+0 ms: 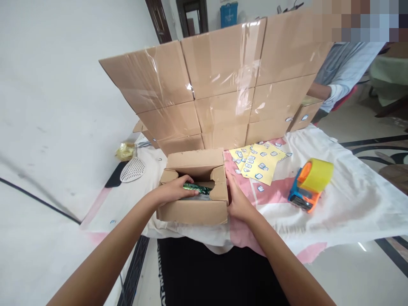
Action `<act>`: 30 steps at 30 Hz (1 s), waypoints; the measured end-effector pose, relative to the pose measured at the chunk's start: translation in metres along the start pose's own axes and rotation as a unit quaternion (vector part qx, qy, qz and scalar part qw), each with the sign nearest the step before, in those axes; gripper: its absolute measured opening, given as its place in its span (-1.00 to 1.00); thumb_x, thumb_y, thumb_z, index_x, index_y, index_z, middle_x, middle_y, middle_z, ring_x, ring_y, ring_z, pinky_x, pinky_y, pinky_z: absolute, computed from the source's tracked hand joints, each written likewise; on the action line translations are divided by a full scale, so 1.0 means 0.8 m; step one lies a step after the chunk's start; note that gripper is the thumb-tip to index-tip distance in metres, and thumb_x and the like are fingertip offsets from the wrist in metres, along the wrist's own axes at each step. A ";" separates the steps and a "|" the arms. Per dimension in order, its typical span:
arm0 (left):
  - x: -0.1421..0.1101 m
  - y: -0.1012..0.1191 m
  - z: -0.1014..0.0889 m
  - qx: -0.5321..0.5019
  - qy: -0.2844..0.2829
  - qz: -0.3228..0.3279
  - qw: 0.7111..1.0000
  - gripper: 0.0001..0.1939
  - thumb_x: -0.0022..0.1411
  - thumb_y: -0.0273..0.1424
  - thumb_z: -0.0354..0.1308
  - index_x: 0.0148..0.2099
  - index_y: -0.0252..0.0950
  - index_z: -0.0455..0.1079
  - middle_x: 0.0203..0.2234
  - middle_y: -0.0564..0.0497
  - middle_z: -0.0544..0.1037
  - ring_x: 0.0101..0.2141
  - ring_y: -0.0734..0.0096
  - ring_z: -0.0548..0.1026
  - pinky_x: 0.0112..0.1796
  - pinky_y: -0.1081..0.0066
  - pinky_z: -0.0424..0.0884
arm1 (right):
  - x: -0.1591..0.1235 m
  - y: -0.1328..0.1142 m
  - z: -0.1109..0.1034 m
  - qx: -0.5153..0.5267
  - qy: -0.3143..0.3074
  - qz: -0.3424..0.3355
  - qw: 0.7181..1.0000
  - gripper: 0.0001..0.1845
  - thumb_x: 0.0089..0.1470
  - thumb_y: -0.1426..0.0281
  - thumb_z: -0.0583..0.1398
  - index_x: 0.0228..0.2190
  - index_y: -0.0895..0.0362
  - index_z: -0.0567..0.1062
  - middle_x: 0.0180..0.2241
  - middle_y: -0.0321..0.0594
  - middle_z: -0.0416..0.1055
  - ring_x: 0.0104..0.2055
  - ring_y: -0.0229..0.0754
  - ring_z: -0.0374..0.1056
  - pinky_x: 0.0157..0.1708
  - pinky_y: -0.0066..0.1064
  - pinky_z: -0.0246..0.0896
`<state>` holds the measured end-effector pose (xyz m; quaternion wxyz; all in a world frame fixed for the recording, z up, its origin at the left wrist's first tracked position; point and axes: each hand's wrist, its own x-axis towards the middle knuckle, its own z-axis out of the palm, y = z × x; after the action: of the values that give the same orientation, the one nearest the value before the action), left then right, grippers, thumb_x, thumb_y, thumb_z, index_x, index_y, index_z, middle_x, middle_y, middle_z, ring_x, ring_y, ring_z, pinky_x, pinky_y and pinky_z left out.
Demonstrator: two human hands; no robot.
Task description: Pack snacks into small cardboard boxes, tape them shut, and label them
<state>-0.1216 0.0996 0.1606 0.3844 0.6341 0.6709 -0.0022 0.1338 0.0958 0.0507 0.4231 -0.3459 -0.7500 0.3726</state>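
Observation:
A small open cardboard box (pixel 191 211) sits on a white and pink cloth (pixel 350 212) in front of me. My left hand (pixel 174 190) reaches into the box, fingers curled on a green packet (pixel 196 188) that lies inside. My right hand (pixel 237 199) rests flat against the box's right outer side, fingers stretched along the wall and flap.
A wall of taped cardboard boxes (pixel 223 85) stands stacked behind. Yellow sticker sheets (pixel 259 163) lie to the right, then an orange and blue tape dispenser (pixel 309 185) with yellow tape. A white strainer (pixel 133 170) and crumpled wrapper (pixel 125 151) lie left. Another person's sleeve and arm (pixel 334 80) show back right.

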 end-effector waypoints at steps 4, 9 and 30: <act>0.002 0.003 -0.003 0.012 -0.011 -0.028 0.999 -0.35 0.11 0.29 0.06 -0.04 -0.12 0.42 -0.03 -0.05 0.58 -0.02 0.00 0.50 -0.07 0.23 0.34 | 0.001 -0.005 -0.003 0.007 -0.017 0.013 1.000 0.39 -0.14 0.20 0.49 0.45 -0.05 -0.25 0.45 -0.04 -0.13 0.49 0.20 -0.19 0.42 0.09 -0.08; 0.009 0.002 -0.005 0.053 -0.035 -0.013 0.998 -0.40 0.23 0.22 -0.05 -0.20 -0.19 0.48 -0.15 -0.10 0.62 -0.14 0.02 0.53 -0.15 0.23 0.33 | 0.003 -0.011 -0.005 0.009 -0.023 0.033 0.999 0.36 -0.10 0.19 0.48 0.45 -0.07 -0.24 0.45 -0.07 -0.12 0.48 0.23 -0.16 0.41 0.13 -0.05; 0.008 0.007 -0.006 0.032 -0.008 0.050 0.998 -0.56 0.33 -0.12 -0.05 0.08 -0.14 0.50 0.06 -0.01 0.59 0.03 0.04 0.50 0.00 0.24 0.36 | 0.003 -0.014 -0.006 0.011 -0.026 0.056 0.998 0.41 -0.13 0.17 0.49 0.45 -0.08 -0.27 0.45 -0.09 -0.10 0.48 0.29 -0.16 0.43 0.20 -0.07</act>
<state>-0.1184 0.1083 0.1637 0.3692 0.6791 0.6344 -0.0097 0.1346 0.0938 0.0631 0.3858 -0.3731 -0.7358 0.4131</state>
